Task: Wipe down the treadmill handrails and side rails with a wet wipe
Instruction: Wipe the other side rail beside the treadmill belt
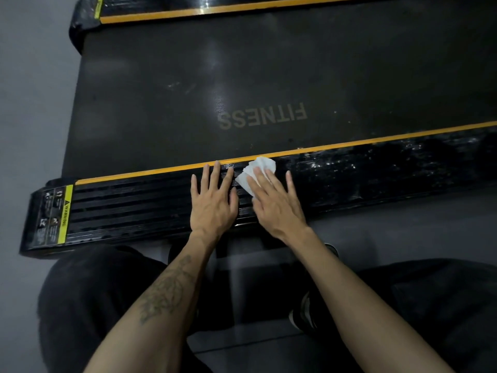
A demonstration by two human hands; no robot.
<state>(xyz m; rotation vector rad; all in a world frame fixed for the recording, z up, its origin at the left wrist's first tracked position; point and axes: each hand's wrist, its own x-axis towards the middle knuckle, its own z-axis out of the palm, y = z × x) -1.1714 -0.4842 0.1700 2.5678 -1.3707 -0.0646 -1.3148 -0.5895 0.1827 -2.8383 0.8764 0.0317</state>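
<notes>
- We are pressing the white wipe (258, 173) flat on the near side rail (150, 203) under our right hand (277, 203), fingers straight.
- Our left hand (212, 200) is resting open just beside it.
- We are judging the wet, glistening stretch to the right done; the dry left part, far rail (242, 6) and handrails are remaining.
- We are reading "FITNESS" on the belt (242, 76) and "WARNING" on a yellow label (65, 214).

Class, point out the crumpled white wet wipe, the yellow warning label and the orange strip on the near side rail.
Crumpled white wet wipe (259, 168): head view, exposed top.
Yellow warning label (65, 214): head view, middle.
Orange strip (139, 173): head view, left stretch.
</notes>
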